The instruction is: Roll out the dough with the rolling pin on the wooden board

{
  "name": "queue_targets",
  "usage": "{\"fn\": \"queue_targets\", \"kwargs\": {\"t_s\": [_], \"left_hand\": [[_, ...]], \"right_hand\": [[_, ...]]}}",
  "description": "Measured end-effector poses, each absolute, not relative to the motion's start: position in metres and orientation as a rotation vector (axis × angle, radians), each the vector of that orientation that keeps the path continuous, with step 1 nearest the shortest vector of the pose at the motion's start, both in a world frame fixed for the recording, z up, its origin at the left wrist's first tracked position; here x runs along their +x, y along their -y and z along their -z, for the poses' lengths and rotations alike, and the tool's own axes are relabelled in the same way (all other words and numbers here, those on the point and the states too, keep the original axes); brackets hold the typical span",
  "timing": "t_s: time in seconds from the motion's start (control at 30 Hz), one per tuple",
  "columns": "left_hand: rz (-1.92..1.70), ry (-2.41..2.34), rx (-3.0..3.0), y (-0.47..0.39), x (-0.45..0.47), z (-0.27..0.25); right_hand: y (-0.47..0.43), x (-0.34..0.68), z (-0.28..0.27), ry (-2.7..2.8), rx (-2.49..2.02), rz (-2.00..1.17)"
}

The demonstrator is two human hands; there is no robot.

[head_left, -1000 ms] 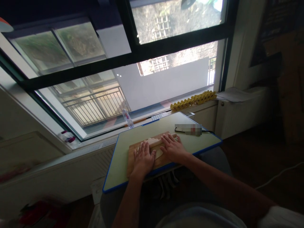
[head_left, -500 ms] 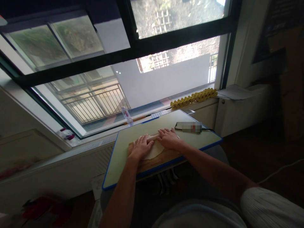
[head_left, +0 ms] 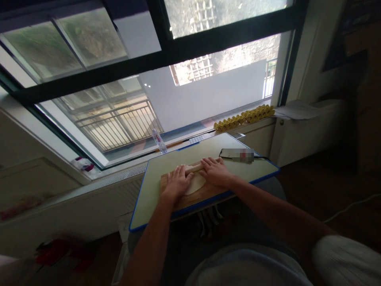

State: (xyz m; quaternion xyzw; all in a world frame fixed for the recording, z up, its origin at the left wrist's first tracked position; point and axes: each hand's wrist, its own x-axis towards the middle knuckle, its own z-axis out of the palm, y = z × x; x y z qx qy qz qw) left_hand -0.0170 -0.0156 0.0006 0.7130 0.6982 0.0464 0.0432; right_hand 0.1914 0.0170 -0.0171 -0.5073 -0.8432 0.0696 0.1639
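Note:
A pale wooden rolling pin (head_left: 193, 168) lies across a flat sheet of dough (head_left: 195, 186). My left hand (head_left: 178, 182) is over the pin's left part, its fingers curved across it. Over the right part rests my right hand (head_left: 214, 171), gripping the pin from above. Under the dough is a wooden board (head_left: 193, 199), partly covered by both hands. The board sits on a small light-topped table (head_left: 151, 190) with a blue rim.
A phone (head_left: 236, 155), partly blurred out, lies at the table's right. On the sill beyond stand a clear plastic bottle (head_left: 159, 142) and yellow egg trays (head_left: 244, 118). Another bottle (head_left: 84, 163) is at the far left. A radiator (head_left: 119, 182) runs below the window (head_left: 178, 103).
Both hands have stayed on the rolling pin, which has shifted slightly away from me over the dough. More of the board shows near the right hand. The view has tilted slightly.

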Motion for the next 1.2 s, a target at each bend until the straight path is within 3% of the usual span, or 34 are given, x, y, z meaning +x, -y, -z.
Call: {"fn": "queue_targets", "kwargs": {"t_s": [0.27, 0.67, 1.0, 1.2], "left_hand": [[-0.054, -2.156, 2.131, -0.045, -0.025, -0.014], [-0.260, -2.158, 2.488, 0.072, -0.009, 0.028], [-0.094, -2.176, 2.165, -0.029, -0.021, -0.007], [-0.137, -2.112, 2.274, -0.031, -0.028, -0.005]], "right_hand": [[-0.071, 0.168, 0.000, 2.428, -1.517, -0.273], [0.031, 0.210, 0.036, 2.387, -1.361, -0.112], [-0.065, 0.172, 0.007, 2.426, -1.498, -0.262], [-0.074, 0.172, 0.007, 2.436, -1.460, -0.265]]}}
